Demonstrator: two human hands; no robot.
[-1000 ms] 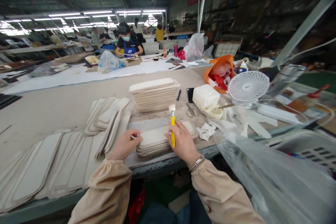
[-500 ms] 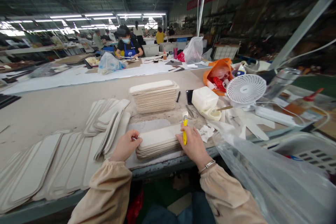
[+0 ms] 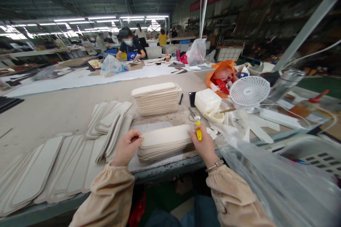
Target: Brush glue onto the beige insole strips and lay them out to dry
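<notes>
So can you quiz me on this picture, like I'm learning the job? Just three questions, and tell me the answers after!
1. Which hand holds the yellow-handled brush?
2. True or false: the white fan is farther right in the picture than the orange bag.
3. Pick one. The left hand has its fingers at one end of:
A) the white fan
B) the near stack of pale pieces
C) the orange bag

Key:
1. The right hand.
2. True.
3. B.
</notes>
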